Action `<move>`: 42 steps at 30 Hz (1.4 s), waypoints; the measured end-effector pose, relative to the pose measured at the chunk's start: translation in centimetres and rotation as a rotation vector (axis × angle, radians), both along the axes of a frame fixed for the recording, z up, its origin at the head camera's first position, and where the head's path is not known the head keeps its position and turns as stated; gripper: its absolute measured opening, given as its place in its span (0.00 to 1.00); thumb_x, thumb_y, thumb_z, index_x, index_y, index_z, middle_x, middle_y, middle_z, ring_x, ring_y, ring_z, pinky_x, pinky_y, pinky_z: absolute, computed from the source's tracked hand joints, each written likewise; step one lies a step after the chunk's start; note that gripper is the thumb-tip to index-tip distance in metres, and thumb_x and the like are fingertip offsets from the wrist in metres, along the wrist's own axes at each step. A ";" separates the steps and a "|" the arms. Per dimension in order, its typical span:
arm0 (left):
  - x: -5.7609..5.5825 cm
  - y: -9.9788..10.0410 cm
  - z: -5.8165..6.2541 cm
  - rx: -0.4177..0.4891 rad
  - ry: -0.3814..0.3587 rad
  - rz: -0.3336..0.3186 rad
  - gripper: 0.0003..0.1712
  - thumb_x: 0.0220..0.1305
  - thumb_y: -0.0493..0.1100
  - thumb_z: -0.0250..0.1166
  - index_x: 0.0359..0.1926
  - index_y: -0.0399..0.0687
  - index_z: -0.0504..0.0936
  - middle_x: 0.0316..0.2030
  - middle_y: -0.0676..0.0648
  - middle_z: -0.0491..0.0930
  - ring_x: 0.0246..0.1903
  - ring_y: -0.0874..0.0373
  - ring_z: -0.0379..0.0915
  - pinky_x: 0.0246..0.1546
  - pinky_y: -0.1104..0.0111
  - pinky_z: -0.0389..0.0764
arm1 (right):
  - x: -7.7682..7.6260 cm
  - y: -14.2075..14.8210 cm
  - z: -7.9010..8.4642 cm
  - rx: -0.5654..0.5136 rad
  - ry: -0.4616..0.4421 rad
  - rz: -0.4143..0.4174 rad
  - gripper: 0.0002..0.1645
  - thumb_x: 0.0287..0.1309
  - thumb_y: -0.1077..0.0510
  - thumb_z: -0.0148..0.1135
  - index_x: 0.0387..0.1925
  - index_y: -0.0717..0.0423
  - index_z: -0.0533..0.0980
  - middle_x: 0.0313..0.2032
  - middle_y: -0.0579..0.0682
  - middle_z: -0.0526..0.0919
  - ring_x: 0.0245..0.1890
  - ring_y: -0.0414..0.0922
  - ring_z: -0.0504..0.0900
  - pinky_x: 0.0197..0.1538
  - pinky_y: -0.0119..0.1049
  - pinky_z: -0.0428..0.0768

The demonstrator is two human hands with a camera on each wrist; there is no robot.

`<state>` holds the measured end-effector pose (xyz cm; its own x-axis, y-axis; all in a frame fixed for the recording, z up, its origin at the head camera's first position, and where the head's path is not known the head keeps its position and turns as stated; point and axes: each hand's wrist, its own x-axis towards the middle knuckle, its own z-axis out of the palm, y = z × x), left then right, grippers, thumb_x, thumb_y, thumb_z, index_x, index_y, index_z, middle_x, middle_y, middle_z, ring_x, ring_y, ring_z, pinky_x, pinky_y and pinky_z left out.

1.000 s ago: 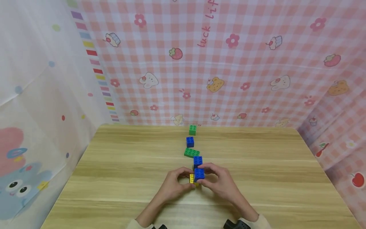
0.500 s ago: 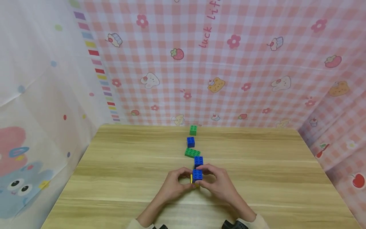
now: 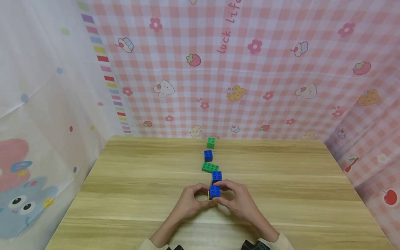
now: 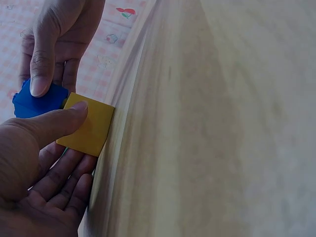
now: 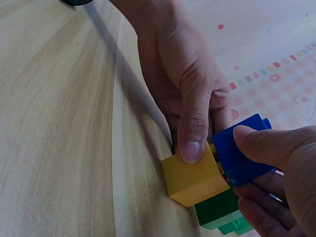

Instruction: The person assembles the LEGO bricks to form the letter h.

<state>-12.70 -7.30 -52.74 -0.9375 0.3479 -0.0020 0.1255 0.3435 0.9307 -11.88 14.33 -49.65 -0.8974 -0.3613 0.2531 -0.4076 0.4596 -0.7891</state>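
My left hand (image 3: 191, 201) pinches a yellow brick (image 4: 91, 129) between thumb and fingers, low at the wooden table. In my right hand (image 3: 240, 198) is a square blue brick (image 3: 214, 191), gripped by thumb and fingertips right on top of the yellow one. A narrow gap with yellow studs shows between the two bricks in the right wrist view, the blue one slightly tilted. From the head view the blue brick hides most of the yellow. Just behind the hands stands another blue brick (image 3: 217, 176). A green brick (image 5: 217, 207) shows behind the yellow one in the right wrist view.
Beyond the hands a row of bricks runs toward the back edge: a long green brick (image 3: 210, 167), a blue brick (image 3: 208, 156) and a small green brick (image 3: 210, 142). Patterned cloth (image 3: 193, 90) hangs behind the wooden table (image 3: 131, 180).
My right hand has shifted slightly left with the blue brick, which now covers nearly all of the yellow brick in the head view. The left hand has stayed in place.
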 end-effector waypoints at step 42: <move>-0.1 0.0 0.1 0.017 -0.036 -0.004 0.17 0.55 0.50 0.80 0.45 0.61 0.86 0.41 0.60 0.88 0.46 0.62 0.83 0.54 0.66 0.83 | -0.3 0.1 0.3 0.018 -0.059 0.046 0.20 0.58 0.53 0.75 0.52 0.44 0.83 0.48 0.44 0.90 0.49 0.46 0.88 0.57 0.49 0.86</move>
<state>-12.79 -7.27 -52.65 -0.9355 0.3522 -0.0295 0.0934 0.3270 0.9404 -12.22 14.40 -49.36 -0.8931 -0.4064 0.1930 -0.3813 0.4562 -0.8040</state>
